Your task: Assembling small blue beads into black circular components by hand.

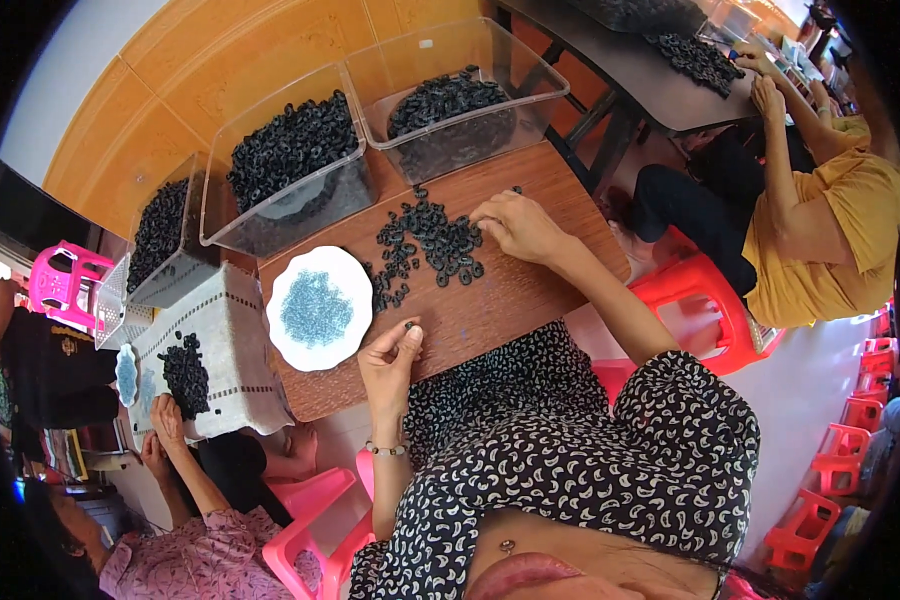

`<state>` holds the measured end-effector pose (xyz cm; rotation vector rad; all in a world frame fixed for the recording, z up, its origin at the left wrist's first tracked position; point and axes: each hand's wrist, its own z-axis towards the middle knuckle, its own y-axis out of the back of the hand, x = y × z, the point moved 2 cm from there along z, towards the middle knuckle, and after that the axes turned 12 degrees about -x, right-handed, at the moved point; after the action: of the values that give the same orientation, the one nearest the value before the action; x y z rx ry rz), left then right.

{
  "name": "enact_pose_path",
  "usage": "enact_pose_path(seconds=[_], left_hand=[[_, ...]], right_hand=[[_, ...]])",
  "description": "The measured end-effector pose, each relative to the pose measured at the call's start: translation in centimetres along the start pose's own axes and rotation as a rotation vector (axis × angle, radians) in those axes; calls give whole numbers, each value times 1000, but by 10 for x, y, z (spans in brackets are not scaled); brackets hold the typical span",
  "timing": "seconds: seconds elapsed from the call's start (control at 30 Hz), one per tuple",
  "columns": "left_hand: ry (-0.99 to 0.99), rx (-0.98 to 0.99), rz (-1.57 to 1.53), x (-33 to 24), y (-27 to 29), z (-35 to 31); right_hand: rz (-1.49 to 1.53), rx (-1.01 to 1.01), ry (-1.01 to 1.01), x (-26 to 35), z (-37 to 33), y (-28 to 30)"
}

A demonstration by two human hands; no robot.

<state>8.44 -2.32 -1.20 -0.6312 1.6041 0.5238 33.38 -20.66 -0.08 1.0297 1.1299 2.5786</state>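
Observation:
On the brown wooden table (510, 290) lies a loose heap of small black ring-shaped parts (435, 235). My right hand (518, 228) is at the heap's right edge, its fingers bent and close together over the rings; whether they grip one is hidden. A single black part (517, 189) shows just beyond its knuckles. Near the table's front edge, my left hand (390, 365) pinches a small dark part (410, 325) between thumb and fingertips. To its left stands a white scalloped plate (278, 305) holding many tiny pale-blue pieces (318, 308).
Clear plastic bins (365, 150) of black parts line the far side. At left, a co-worker's hand (168, 418) is beside black parts on a cloth-covered table (235, 345). Another person in a yellow shirt (820, 240) works at a dark table (630, 60). A red stool (700, 300) stands right.

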Motion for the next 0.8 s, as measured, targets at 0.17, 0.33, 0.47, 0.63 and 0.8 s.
enact_pose_path(seconds=[0.17,0.33,0.47,0.63,0.8], left_hand=[[15,4,6,4,1,-2],[16,11,13,3,0,-3],[12,16,7,5,0,-4],[7,9,12,7,1,-3],[6,13,1,5,-3,-3]], right_hand=[[-12,44,36,2,16,-7],[23,57,105,-3,29,-19],[-39,128,106,-3,36,-27],[-75,241,59,7,38,-29],[-10,86,74,1,36,-31]])
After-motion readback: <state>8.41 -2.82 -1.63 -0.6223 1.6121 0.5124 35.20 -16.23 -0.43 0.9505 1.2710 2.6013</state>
